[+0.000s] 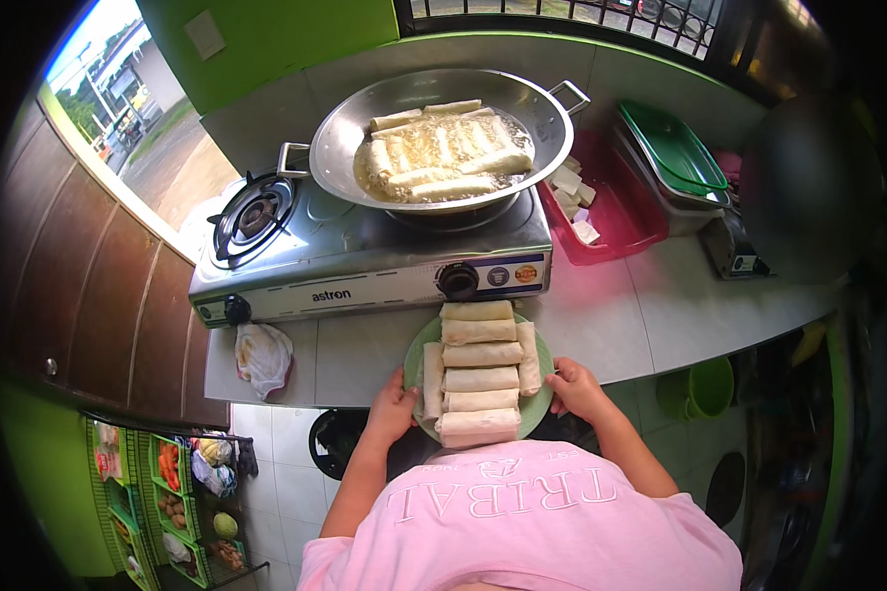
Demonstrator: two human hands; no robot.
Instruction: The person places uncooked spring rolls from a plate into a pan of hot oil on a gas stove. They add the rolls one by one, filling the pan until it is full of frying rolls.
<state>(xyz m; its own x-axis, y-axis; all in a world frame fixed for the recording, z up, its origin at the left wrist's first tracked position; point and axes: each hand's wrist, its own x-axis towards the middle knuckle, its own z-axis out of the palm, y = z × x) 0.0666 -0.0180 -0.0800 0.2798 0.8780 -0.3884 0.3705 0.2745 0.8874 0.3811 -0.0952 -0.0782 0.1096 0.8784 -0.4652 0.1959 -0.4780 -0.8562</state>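
A round green plate [538, 425] is held level at the counter's front edge, loaded with several pale, uncooked-looking spring rolls [480, 354]. My left hand [394, 406] grips its left rim, and my right hand [573, 385] grips the right rim. Most rolls lie crosswise in a column, with one lengthwise at each side. Beyond the plate stands a two-burner Astron gas stove [369, 281]. On its right burner rests a wide metal wok [332, 148] with two loop handles. More rolls [451, 151] sit in bubbling oil inside it.
A folded cloth [264, 358] hangs near the counter edge below the left knob. Right of the stove are a red plastic basin [621, 221] with white blocks and stacked trays [673, 148]. Vegetable racks [170, 473] stand low left; a green bucket [709, 388] sits below the counter.
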